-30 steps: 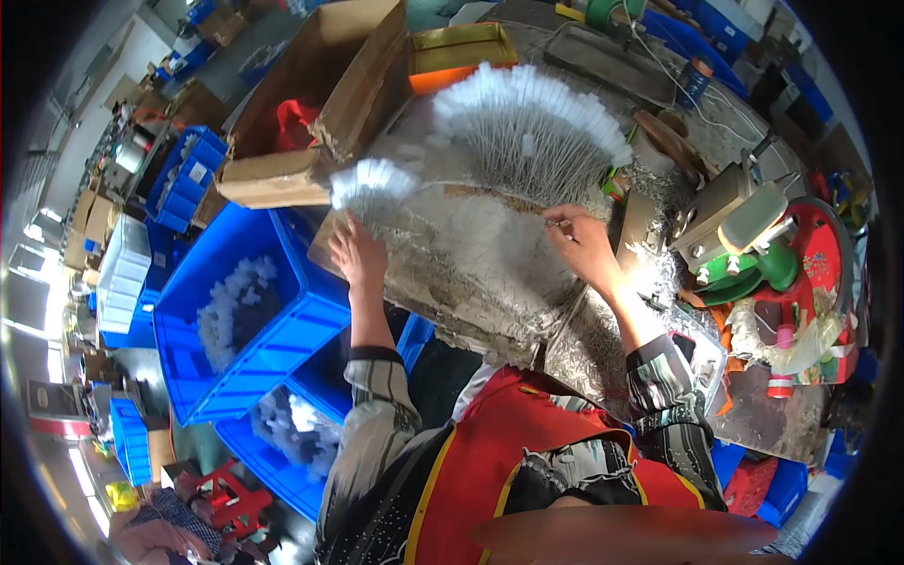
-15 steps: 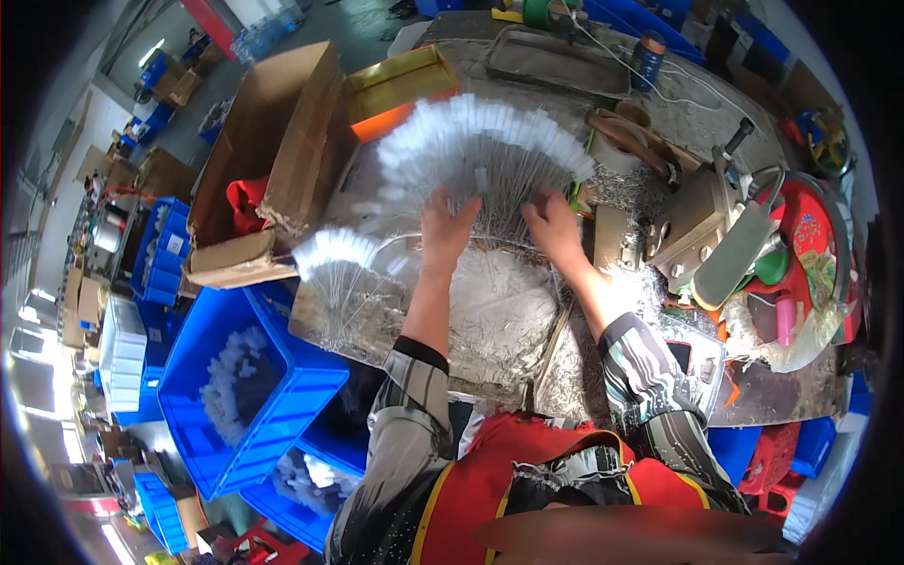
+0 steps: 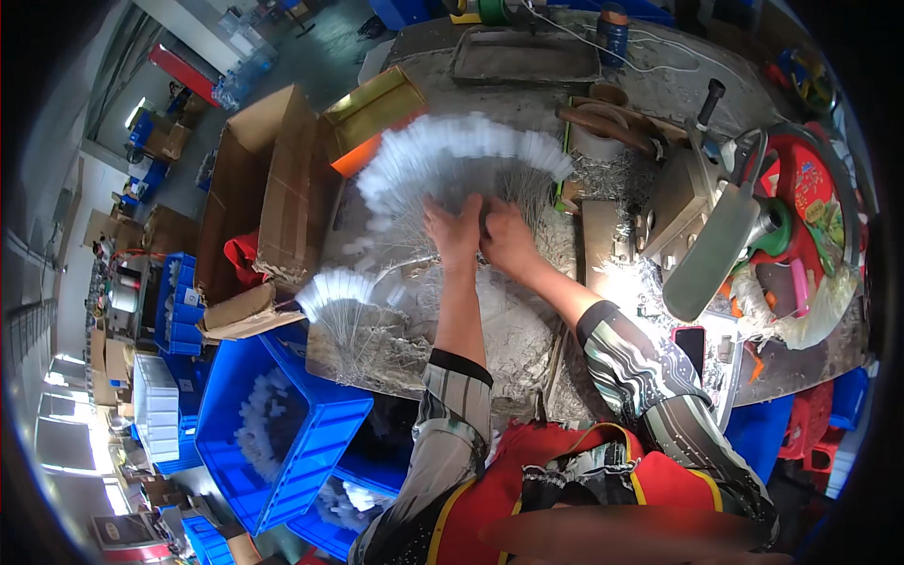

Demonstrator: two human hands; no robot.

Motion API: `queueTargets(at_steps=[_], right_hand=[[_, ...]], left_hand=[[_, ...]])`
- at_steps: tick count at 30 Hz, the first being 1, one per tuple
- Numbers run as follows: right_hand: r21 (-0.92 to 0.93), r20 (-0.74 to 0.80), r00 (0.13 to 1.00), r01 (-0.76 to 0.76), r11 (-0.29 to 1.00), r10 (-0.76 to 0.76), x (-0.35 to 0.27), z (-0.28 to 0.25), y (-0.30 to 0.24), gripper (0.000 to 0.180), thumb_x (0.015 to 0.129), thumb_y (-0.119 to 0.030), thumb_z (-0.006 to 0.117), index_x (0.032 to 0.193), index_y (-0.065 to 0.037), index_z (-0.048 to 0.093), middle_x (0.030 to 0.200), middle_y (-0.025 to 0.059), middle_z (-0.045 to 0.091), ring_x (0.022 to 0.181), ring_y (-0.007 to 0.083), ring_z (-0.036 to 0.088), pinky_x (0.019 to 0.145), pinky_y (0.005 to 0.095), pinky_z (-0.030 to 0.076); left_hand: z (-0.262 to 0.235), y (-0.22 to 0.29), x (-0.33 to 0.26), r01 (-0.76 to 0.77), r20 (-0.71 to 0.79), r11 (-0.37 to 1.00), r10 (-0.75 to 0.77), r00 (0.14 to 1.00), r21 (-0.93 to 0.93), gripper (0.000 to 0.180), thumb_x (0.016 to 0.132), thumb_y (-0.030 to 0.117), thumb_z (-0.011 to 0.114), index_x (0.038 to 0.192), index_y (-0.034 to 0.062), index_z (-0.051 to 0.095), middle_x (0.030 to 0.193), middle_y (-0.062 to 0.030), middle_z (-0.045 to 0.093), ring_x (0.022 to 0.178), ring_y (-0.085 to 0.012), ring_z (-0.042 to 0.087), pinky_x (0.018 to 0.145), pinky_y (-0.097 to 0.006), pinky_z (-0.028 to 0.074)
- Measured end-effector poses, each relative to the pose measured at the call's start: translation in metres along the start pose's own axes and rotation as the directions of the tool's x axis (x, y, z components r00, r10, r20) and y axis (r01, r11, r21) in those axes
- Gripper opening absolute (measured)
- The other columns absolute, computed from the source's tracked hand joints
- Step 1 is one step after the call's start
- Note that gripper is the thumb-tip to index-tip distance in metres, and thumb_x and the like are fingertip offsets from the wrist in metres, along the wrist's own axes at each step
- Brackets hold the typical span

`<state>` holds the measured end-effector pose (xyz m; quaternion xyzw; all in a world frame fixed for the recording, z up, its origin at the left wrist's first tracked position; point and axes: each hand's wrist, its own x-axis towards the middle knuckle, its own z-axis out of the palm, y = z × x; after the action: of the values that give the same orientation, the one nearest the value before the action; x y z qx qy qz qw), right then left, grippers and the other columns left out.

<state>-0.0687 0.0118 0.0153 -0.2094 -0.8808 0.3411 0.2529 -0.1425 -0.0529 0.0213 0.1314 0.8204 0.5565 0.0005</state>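
Observation:
A wide fan of thin wire stems with white tufted ends [image 3: 461, 141] lies on the worktable, tufts pointing away from me. Over the stems, my left hand [image 3: 456, 233] is curled, with its thumb and fingers around part of the bunch. My right hand [image 3: 509, 242] is close beside it, fingers closed on the stems at the right. The fingertips are partly hidden among the wires. To the left, a smaller fan of the same white-tipped stems [image 3: 339, 294] rests at the table's edge.
A cardboard box [image 3: 287, 193] and an orange box [image 3: 350, 155] stand left of the fan. Blue bins [image 3: 325, 419] with more white-tipped stems sit lower left. At right are a metal machine [image 3: 673, 202] with a grey-green paddle [image 3: 706, 259], and a red basin [image 3: 799, 179].
My hands have come closer together, the right one moving left across the stems and closing. The fan's right side has drawn inward slightly. The whole view has shifted a little.

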Motion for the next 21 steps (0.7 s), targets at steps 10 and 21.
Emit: queueTargets(at_steps=[10,21], right_hand=[[0.158,-0.009,0.993,0.119,0.98,-0.119,-0.004,-0.012,0.002,0.02,0.066,-0.003,0.052,0.084,0.002,0.058,0.095,0.0177,0.055,0.09,0.0343,0.047,0.08,0.0376,0.04],[0.338,-0.344,0.901,-0.143,0.93,0.263,0.01,-0.015,0.022,0.025,0.069,-0.002,0.05,0.094,0.002,0.054,0.081,0.0172,0.055,0.073,0.026,0.054,0.066,0.0305,0.043]], left_hand=[[0.002,0.029,0.011,-0.019,-0.029,0.979,0.026,0.999,0.205,0.088,0.057,0.031,0.069,0.126,-0.0023,0.027,0.11,-0.0258,0.047,0.102,-0.0385,0.046,0.089,-0.04,0.037],[-0.002,0.06,0.013,-0.094,0.069,0.966,0.114,0.991,-0.239,0.039,0.066,0.012,0.064,0.102,-0.0034,0.055,0.079,-0.007,0.059,0.065,-0.0134,0.055,0.056,-0.027,0.042]])
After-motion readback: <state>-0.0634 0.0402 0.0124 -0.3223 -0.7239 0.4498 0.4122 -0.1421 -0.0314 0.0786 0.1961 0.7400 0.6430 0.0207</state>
